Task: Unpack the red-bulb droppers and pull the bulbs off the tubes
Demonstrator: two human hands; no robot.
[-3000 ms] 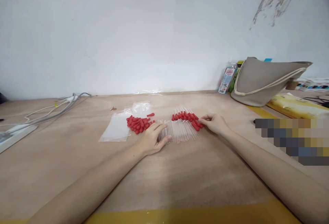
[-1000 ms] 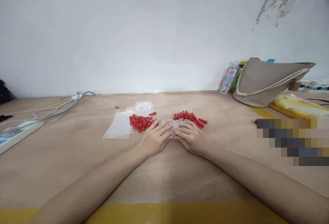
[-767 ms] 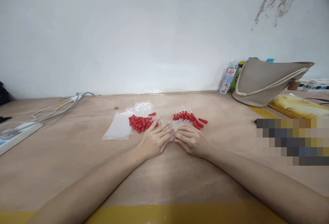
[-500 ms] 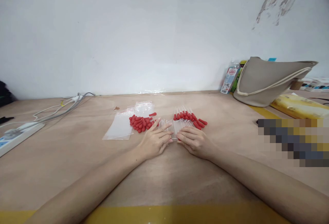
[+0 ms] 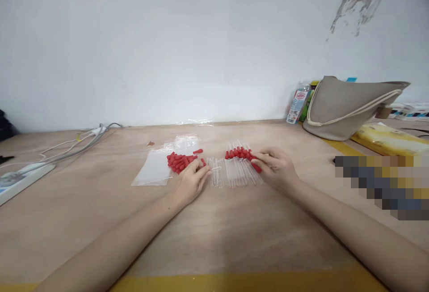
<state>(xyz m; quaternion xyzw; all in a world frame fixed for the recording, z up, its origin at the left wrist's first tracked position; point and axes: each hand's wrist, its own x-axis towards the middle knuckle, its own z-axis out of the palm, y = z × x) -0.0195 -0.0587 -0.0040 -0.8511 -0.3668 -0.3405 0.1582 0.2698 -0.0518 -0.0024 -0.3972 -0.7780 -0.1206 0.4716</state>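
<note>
A thin clear dropper tube (image 5: 216, 168) sticks out to the right from the fingertips of my left hand (image 5: 191, 179), which is closed on it. Just behind that hand lies a heap of red rubber bulbs (image 5: 177, 162). My right hand (image 5: 279, 169) has its fingers drawn together beside the droppers with red bulbs (image 5: 239, 152), which lie in a row with their tubes pointing to the wall. Whatever its fingertips hold is hidden. Between both hands, loose clear tubes (image 5: 236, 173) are spread side by side on the table.
Clear zip bags (image 5: 152, 167) lie left of the bulbs. A power strip (image 5: 27, 180) with cables is at the far left. Toward the back right stand a bottle (image 5: 297, 103) and a grey bag (image 5: 351, 104), with a yellow package (image 5: 392, 137) beside them.
Both hands have lifted off the clear tubes and moved apart. My left hand now has one tube in its fingers, and my right hand has shifted right to the red bulbs.
</note>
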